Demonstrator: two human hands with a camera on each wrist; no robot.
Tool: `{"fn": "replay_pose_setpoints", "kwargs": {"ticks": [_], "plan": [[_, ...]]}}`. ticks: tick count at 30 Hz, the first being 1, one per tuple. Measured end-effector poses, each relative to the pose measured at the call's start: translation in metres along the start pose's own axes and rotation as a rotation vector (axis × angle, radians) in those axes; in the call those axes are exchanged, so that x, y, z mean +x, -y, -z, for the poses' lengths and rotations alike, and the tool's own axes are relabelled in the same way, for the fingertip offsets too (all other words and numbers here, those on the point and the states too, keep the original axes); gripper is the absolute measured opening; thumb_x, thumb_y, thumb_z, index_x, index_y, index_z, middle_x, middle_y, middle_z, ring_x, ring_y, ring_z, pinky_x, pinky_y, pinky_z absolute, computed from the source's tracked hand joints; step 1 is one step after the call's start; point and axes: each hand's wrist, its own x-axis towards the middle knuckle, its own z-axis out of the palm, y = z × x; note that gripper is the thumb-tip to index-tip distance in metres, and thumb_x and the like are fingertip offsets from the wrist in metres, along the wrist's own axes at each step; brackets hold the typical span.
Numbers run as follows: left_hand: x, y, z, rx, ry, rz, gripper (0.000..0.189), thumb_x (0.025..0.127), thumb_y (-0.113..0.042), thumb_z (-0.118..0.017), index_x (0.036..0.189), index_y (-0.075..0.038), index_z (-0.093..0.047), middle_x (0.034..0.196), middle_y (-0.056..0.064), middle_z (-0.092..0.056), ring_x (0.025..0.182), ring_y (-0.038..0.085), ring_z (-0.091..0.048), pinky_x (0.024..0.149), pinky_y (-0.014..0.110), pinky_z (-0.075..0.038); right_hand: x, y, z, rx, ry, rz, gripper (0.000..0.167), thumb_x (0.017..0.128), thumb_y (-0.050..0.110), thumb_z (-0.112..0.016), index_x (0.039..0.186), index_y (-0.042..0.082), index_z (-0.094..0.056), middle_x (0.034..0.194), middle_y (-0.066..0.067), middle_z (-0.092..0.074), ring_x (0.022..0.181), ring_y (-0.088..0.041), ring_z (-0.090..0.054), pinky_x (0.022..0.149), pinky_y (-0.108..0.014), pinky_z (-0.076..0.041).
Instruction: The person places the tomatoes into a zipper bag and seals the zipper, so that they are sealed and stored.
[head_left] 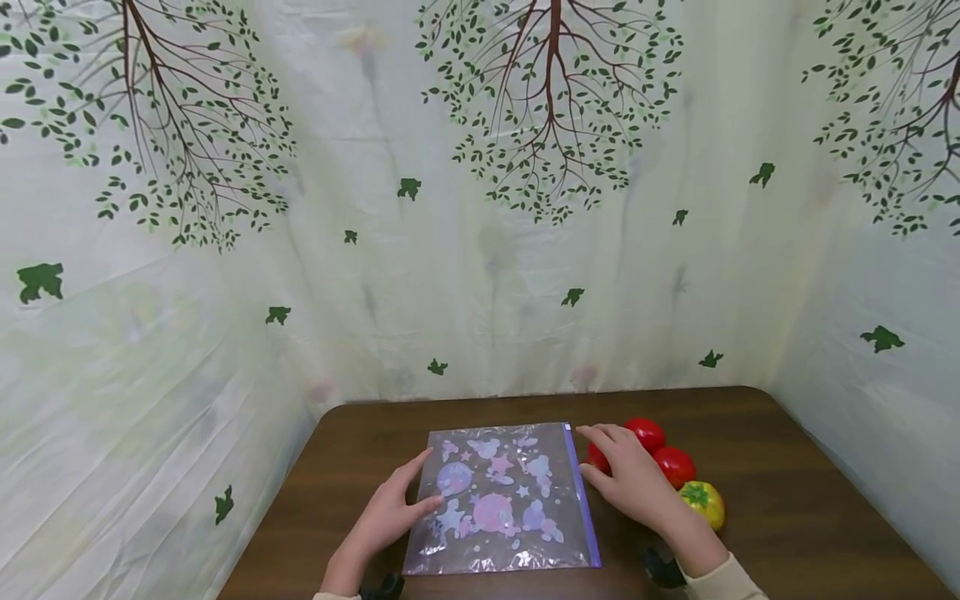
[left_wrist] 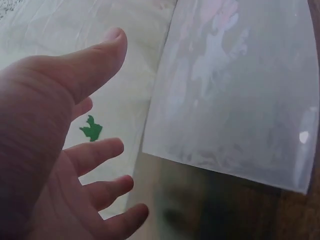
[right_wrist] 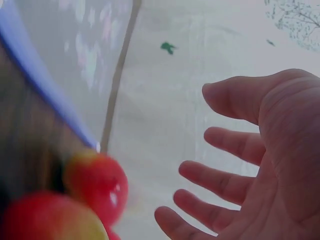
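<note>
A clear plastic zip bag (head_left: 517,525) with pastel cartoon prints lies flat on the brown table, its purple zip edge (head_left: 583,508) on the right. My left hand (head_left: 386,512) is at the bag's left edge, thumb and fingers spread; in the left wrist view its fingers hold nothing. Just past the zip edge, my right hand (head_left: 630,475) hovers with parted fingers, also holding nothing in the right wrist view. Red round fruits (head_left: 675,467) sit beside and partly behind this hand. Nearer to me is a yellow-green one (head_left: 703,502), close to the right wrist.
The brown table (head_left: 795,492) has rounded far corners. Behind it and at both sides hang pale curtains (head_left: 495,333) printed with trees and green leaf shapes. A dark wrist strap (head_left: 662,569) shows at the right wrist.
</note>
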Motion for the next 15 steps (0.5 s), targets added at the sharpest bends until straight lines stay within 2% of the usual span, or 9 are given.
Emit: {"fn": "replay_pose_setpoints", "kwargs": {"ticks": [5, 7, 11, 15], "plan": [[-0.001, 0.012, -0.003, -0.045, 0.044, -0.012, 0.079, 0.089, -0.044, -0.076, 0.156, -0.025, -0.039, 0.158, 0.014, -0.037, 0.143, 0.040, -0.033, 0.108, 0.065, -0.032, 0.000, 0.010, -0.016, 0.055, 0.049, -0.034, 0.058, 0.085, 0.029, -0.081, 0.138, 0.019, -0.060, 0.125, -0.004, -0.062, 0.114, -0.025, -0.058, 0.093, -0.046, -0.054], [-0.001, 0.017, -0.004, -0.048, 0.055, -0.030, 0.080, 0.088, -0.044, -0.076, 0.156, -0.024, -0.039, 0.158, 0.014, -0.036, 0.144, 0.041, -0.033, 0.108, 0.066, -0.031, 0.000, 0.011, -0.021, 0.076, 0.077, -0.060, 0.058, 0.084, 0.028, -0.082, 0.137, 0.017, -0.061, 0.124, -0.006, -0.063, 0.110, -0.024, -0.060, 0.091, -0.047, -0.055], [0.000, 0.024, -0.005, 0.004, 0.068, -0.063, 0.080, 0.087, -0.043, -0.078, 0.154, -0.017, -0.042, 0.157, 0.015, -0.039, 0.142, 0.043, -0.034, 0.108, 0.066, -0.031, -0.001, 0.012, -0.031, 0.099, 0.133, -0.121, 0.056, 0.084, 0.027, -0.081, 0.135, 0.014, -0.062, 0.121, -0.009, -0.065, 0.104, -0.025, -0.063, 0.089, -0.049, -0.055], [0.001, 0.029, -0.007, 0.077, 0.086, -0.073, 0.078, 0.086, -0.047, -0.078, 0.151, -0.014, -0.048, 0.155, 0.016, -0.042, 0.139, 0.044, -0.035, 0.101, 0.074, -0.030, -0.002, 0.010, -0.040, 0.096, 0.158, -0.170, 0.054, 0.083, 0.025, -0.082, 0.132, 0.010, -0.063, 0.119, -0.011, -0.066, 0.103, -0.028, -0.063, 0.089, -0.053, -0.054]]}}
